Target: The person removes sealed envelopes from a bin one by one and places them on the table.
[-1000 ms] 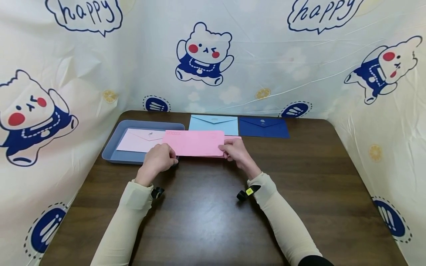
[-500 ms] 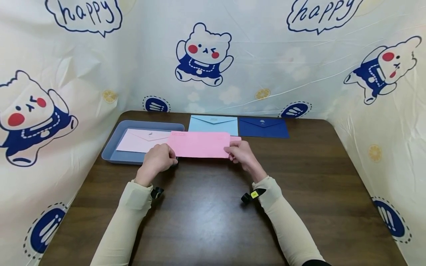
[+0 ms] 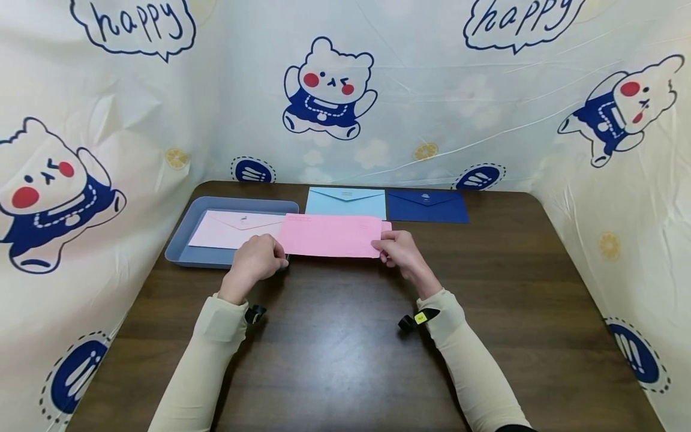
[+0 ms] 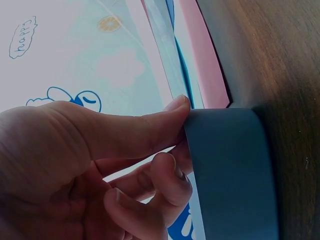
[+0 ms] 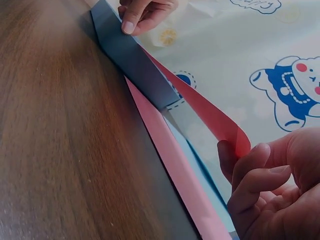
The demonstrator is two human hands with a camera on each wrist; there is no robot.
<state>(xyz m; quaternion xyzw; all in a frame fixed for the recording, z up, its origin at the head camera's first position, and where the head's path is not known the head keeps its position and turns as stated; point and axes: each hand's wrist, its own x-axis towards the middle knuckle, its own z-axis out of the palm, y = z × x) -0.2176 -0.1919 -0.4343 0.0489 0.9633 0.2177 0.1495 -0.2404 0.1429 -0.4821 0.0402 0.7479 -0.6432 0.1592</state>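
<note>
My right hand (image 3: 399, 251) pinches the right end of a pink envelope (image 3: 332, 236) between thumb and fingers. In the right wrist view this envelope (image 5: 200, 107) slants up off the table, its far end over the tray's wall. Beneath it, a second pink envelope (image 3: 386, 226) lies on the table, mostly hidden in the head view. My left hand (image 3: 255, 261) grips the front right corner of a blue-grey tray (image 3: 180, 255); the left wrist view has the thumb on top of the tray wall (image 4: 230, 170). A pale pink envelope (image 3: 229, 233) lies inside the tray.
Behind the pink envelopes lies a light blue envelope (image 3: 345, 204), with a dark blue envelope (image 3: 429, 207) to its right. The brown wooden table (image 3: 345, 348) stretches toward me. A printed curtain (image 3: 432, 90) surrounds its back and sides.
My right hand has moved right and slightly toward me with the pink envelope, uncovering more of the pale pink one and covering more of the second pink one. My left hand stays on the tray.
</note>
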